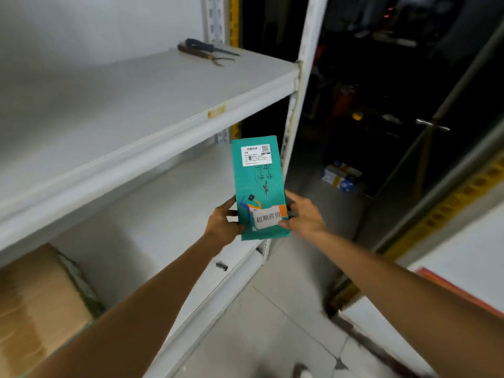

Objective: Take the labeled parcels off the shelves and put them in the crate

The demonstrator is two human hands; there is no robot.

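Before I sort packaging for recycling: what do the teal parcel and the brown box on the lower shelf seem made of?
The teal parcel looks like a thin paperboard or plastic mailer: flat, smooth, printed, with white stuck-on labels. The brown box is likely cardboard: matte tan, though blurred.

parcel (257, 184) 1 | hands (222, 223) (302, 214) 2 | tools (207, 51) 2 | cardboard box (41, 304) 1

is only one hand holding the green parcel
No, the left hand and the right hand both grip the lower end of the green parcel, one on each side.
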